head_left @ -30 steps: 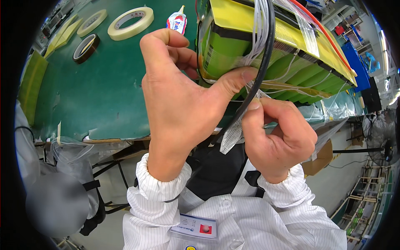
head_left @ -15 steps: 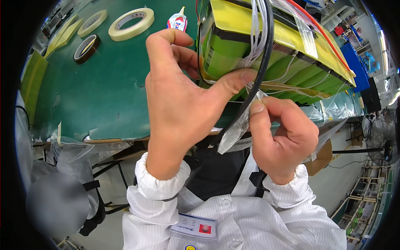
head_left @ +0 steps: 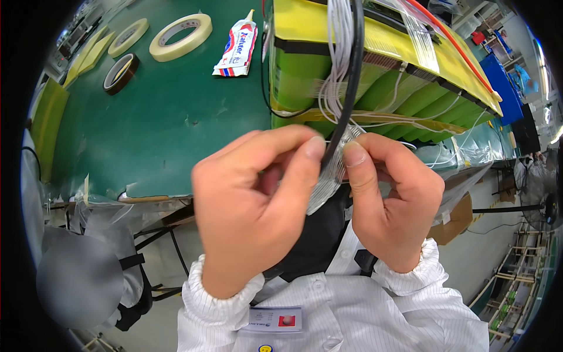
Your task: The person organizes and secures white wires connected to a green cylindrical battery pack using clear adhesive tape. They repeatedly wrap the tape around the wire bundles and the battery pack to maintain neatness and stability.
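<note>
A battery pack (head_left: 375, 88) of green cells with yellow boards stands at the table's edge. A bundle of white wires (head_left: 337, 76) and a thick black cable (head_left: 352, 64) run down its near side. Below the pack, my left hand (head_left: 252, 199) pinches the black cable between thumb and forefinger; the fingertips partly hide the grip. A strip of clear ribbed filament tape (head_left: 326, 189) hangs between my hands, beside the cable. My right hand (head_left: 393, 193) is closed on the strip's upper part, thumb against forefinger.
On the green table (head_left: 158, 135) lie a white-and-red glue tube (head_left: 237, 50), a large roll of cream tape (head_left: 180, 38), a smaller roll (head_left: 129, 38) and a brown roll (head_left: 121, 74). A red wire (head_left: 454, 41) crosses the pack's top. A cardboard box (head_left: 454, 220) stands below, right.
My left hand has come off the pack's side and wires, moving down to the black cable, where its fingers closed. The glue tube is now uncovered. My right hand keeps pinching the tape.
</note>
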Demonstrator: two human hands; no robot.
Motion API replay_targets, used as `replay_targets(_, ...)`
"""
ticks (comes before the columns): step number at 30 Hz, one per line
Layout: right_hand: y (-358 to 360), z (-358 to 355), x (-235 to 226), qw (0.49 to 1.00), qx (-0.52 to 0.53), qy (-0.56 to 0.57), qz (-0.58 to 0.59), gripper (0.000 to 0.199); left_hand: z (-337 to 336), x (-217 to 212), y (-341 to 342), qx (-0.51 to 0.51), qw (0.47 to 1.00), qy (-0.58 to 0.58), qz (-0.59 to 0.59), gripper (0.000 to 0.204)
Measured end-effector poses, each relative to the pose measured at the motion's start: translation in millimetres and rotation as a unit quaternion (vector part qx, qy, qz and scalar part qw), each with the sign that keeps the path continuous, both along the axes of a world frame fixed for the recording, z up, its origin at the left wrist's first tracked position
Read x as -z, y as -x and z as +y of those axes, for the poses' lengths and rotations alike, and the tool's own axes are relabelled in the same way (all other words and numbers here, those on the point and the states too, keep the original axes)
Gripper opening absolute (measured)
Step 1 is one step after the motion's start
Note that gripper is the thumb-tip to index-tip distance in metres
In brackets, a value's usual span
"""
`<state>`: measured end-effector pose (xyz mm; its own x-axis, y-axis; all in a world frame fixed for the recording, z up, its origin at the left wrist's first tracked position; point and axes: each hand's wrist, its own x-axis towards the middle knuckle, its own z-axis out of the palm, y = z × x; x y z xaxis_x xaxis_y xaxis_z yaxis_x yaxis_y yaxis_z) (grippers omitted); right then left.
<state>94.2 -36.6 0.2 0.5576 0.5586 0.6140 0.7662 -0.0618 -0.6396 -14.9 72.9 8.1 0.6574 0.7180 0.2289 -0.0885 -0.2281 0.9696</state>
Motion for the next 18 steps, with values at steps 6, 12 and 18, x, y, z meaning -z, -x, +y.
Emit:
replay_targets(6, 11, -4, -10, 0.999, 0.011, 0.019, 0.031, 0.011, -1, -3, -14, 0.029, 0.998, 0.06, 0.003, 0.018)
replay_targets(12, 5, -5, -16, 0.995, 0.003, 0.086, -0.041, 0.012, 5, 3, -21, 0.028, 0.995, 0.094, -0.031, 0.021)
replay_targets(18, -2, -3, -17, 0.998, -0.028, 0.054, 0.02, 0.009, 7, 1, -23, 0.027, 0.992, 0.123, -0.016, 0.018)
